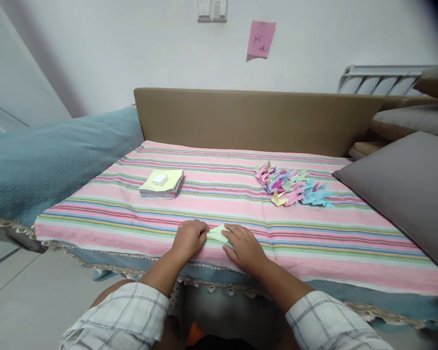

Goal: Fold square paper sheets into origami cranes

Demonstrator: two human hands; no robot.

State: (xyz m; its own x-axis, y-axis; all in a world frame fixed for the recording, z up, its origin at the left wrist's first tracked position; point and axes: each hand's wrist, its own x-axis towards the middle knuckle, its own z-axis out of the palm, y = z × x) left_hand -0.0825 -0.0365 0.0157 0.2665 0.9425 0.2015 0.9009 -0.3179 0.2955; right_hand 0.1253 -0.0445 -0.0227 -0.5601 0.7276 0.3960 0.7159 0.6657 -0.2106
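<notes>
A small piece of pale green folded paper (218, 234) lies on the striped cloth near the front edge, between my hands. My left hand (190, 238) is closed, its curled fingers pinching the paper's pointed left end. From the other side, my right hand (245, 247) grips the paper's right part, with the fingertips over it and the thumb along the near side. That right end is partly hidden under my fingers. Up to the right, several folded paper cranes (294, 187) in pink, purple, yellow and blue lie in a cluster.
A stack of square paper sheets (159, 190) stands at the left, with a small white box (159, 180) on top. The striped cloth (219, 194) covers a seat with a brown backrest (255, 119). Grey cushions (405, 180) are at the right, a blue-covered armrest (65, 150) at the left.
</notes>
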